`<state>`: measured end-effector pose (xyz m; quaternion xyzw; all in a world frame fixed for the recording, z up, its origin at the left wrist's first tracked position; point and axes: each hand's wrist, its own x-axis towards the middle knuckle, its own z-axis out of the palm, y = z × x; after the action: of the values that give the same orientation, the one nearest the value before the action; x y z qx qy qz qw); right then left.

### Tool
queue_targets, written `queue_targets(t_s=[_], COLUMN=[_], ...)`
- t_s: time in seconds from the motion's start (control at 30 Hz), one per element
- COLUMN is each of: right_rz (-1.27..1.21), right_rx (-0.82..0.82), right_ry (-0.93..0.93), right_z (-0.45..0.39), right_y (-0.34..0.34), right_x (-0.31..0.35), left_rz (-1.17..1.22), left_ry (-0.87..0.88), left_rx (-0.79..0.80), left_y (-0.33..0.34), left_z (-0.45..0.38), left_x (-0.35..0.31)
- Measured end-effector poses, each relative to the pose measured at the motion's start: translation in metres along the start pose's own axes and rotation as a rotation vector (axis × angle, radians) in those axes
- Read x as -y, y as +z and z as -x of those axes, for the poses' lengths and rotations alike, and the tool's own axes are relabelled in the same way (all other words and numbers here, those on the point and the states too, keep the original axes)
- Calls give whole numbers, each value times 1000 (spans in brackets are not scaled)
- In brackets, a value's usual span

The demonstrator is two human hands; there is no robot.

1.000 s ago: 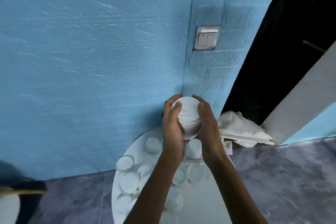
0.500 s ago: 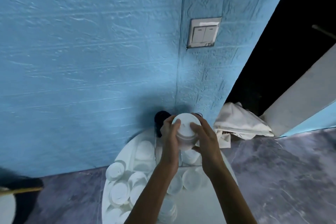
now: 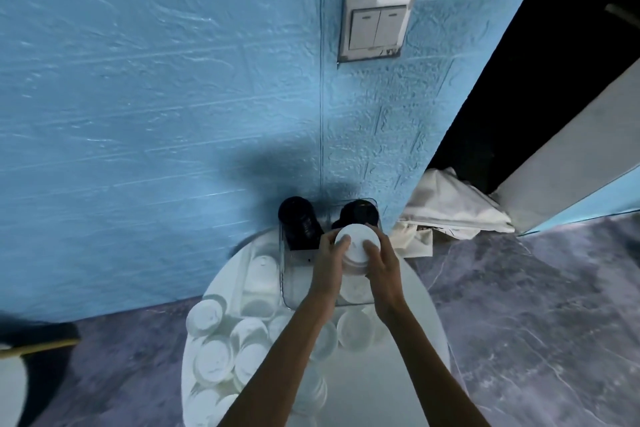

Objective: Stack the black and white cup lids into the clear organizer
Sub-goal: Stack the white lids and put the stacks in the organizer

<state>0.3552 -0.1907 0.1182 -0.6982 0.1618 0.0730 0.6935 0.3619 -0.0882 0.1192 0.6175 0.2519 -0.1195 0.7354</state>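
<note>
Blue wall backs the clear organizer; both hands, left hand and right hand, clasp a white lid stack, seemingly steadying it for its slot.

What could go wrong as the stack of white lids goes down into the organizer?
1. The white lid stack is gripped only at its sides by the left hand and right hand; lower lids might slip out.
2. The clear organizer is hard to see, so the stack could catch its wall.
3. Loose white lids crowd the round table; a forearm could knock some off.
</note>
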Motion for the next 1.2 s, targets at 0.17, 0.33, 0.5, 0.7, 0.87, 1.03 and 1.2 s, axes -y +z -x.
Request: queue_targets(t_s=[0.17,0.33,0.5,0.7,0.87,1.03,1.2], right_rz=[-4,-49,-72,-101,-105,-93,-96], right_rx=[29,49,103,124,114,117,109], right_ry=[71,154,203,221,277,286,208], right_z=[-6,-12,-21,-18,-4,11,-2], right_y=[-4,-10,-16,-18,-25,-32,-24], right_x=[-27,-37,-42,-40,-53,-60,-48], left_rz=[-21,-56,-36,-52,-78,-51,-59], left_ry=[-87,-97,-86,-35,-133,-167,-101], left_rx=[5,9,-11,-11,-11,-2,-14], left_y=[-2,2,9,13,13,13,17], left_z=[-15,-21,-22,-18,-4,6,-6], left_x=[19,30,32,31,48,58,46])
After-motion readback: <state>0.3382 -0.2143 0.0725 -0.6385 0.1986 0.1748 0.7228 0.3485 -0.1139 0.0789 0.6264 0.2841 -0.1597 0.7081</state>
